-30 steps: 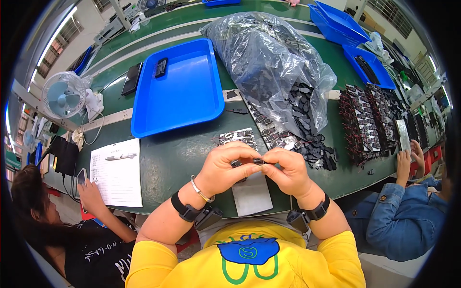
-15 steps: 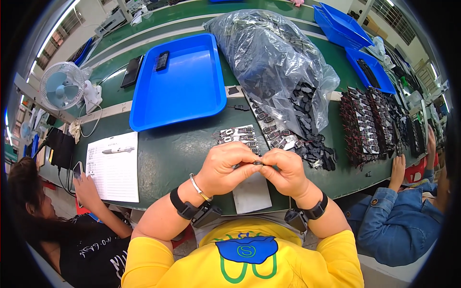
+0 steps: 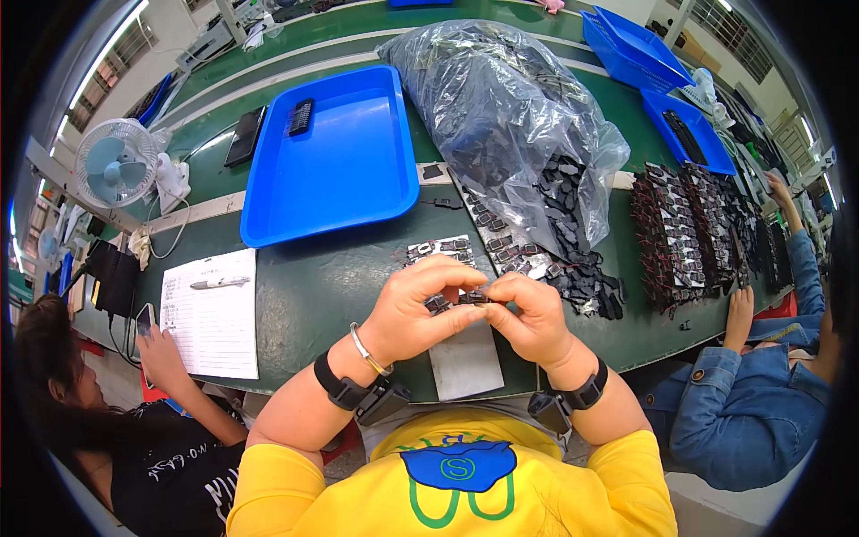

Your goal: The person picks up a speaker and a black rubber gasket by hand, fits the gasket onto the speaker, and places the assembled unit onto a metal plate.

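Observation:
My left hand [image 3: 413,306] and my right hand [image 3: 531,320] meet above the near table edge, their thumbs and forefingers pinching a small black plastic part [image 3: 474,296] between them. Fingertips cover much of that part, so its exact kind is not clear. Under the hands lies a white strip [image 3: 468,362], whose far end carries small black parts [image 3: 459,246] in rows. To its right, another strip holds similar dark parts [image 3: 497,243] with thin wires. Beside them is a heap of loose flat black pieces [image 3: 586,285].
A large clear plastic bag [image 3: 501,98] of black pieces spills toward me. At its left sits a blue tray [image 3: 331,170] with a black part inside. A paper sheet with a pen [image 3: 215,322] lies left. People sit on both sides; wired parts [image 3: 676,233] stand at right.
My left fingers have opened into a wider arch, exposing more of the black part. At right, the co-worker's far arm has lifted and reached forward.

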### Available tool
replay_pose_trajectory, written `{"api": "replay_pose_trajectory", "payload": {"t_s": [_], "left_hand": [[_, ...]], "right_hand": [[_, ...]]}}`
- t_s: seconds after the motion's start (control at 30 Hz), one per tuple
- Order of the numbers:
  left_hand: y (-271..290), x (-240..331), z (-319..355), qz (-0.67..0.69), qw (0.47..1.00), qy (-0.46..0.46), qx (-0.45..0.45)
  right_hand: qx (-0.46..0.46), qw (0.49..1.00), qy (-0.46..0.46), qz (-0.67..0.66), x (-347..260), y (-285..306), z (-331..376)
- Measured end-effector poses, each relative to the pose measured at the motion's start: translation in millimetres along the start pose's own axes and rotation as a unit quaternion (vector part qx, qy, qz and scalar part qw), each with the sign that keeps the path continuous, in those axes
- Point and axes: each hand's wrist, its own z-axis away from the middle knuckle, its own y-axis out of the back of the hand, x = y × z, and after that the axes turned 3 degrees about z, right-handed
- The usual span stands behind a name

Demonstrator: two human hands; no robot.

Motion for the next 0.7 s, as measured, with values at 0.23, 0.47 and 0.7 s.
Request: {"api": "replay_pose_trajectory", "payload": {"t_s": [0.23, 0.47, 0.7], "left_hand": [[4, -6, 2, -0.017, 0.999, -0.037, 0.013], [-7, -15, 10, 0.022, 0.998, -0.013, 0.055], [-15, -11, 3, 0.307, 0.936, 0.160, 0.065]], "right_hand": [[0.003, 0.999, 0.010, 0.044, -2, 0, -2], [0.007, 0.999, -0.024, 0.045, -4, -2, 0], [0.011, 0.996, -0.080, 0.025, -4, 1, 2]]}}
